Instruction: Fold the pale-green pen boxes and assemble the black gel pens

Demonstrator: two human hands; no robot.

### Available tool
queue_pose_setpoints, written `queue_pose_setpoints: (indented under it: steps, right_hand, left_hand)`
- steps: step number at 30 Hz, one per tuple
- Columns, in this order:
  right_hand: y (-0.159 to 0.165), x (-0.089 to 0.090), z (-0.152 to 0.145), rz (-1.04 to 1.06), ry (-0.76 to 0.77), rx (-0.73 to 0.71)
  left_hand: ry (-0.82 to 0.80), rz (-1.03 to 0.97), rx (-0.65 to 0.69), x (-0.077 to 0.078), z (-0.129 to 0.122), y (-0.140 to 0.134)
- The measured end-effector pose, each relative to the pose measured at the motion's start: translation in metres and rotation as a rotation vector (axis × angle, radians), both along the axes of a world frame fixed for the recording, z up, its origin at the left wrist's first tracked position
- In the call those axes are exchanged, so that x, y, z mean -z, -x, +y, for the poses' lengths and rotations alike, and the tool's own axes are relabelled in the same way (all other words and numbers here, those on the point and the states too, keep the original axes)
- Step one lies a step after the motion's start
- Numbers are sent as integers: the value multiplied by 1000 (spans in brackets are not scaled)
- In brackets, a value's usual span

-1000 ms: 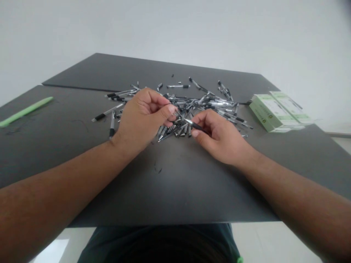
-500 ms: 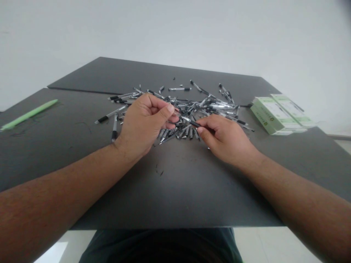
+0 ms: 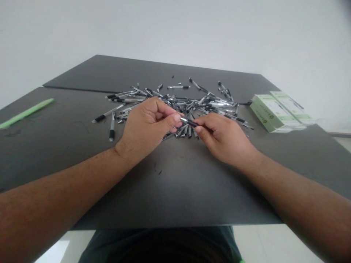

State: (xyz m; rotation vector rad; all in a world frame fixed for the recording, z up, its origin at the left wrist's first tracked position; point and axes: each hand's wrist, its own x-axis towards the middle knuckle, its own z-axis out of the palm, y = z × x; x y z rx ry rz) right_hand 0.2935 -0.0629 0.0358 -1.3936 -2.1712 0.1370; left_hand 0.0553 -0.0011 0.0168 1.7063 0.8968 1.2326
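Both of my hands meet over the near side of a pile of pens. A pen (image 3: 189, 121) with a dark grip and a silvery section slants between them. My left hand (image 3: 153, 122) pinches its left end between thumb and fingers, and the fingertips hide that end. The dark right end is gripped by my right hand (image 3: 223, 137), thumb against the bent fingers. Behind and below the hands lie the loose clear-and-black pens (image 3: 216, 106) and pen parts, heaped in all directions. One pen (image 3: 112, 126) lies apart, just left of my left hand.
Two green-and-white boxes (image 3: 274, 113) stand at the right of the dark table (image 3: 175, 193). A long light-green pen-shaped object (image 3: 27, 113) lies at the far left. Small dark scraps (image 3: 159, 172) dot the tabletop in front. A pale wall (image 3: 175, 33) rises behind.
My left fingers have closed in on the pen's silvery section, and the clear gap seen between hands earlier is covered. The right hand has barely moved. The view has shifted slightly.
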Motion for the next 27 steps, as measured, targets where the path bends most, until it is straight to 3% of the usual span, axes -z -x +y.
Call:
queue_pose_setpoints:
  steps: [13,27]
  right_hand:
    - [-1,1,1,-15,-9,-20]
    - [-2,8,5,59,-1,-4]
  left_hand:
    - [28,-6,-11,-6,-8,-5]
    - [5,-30,45,7,4,-4]
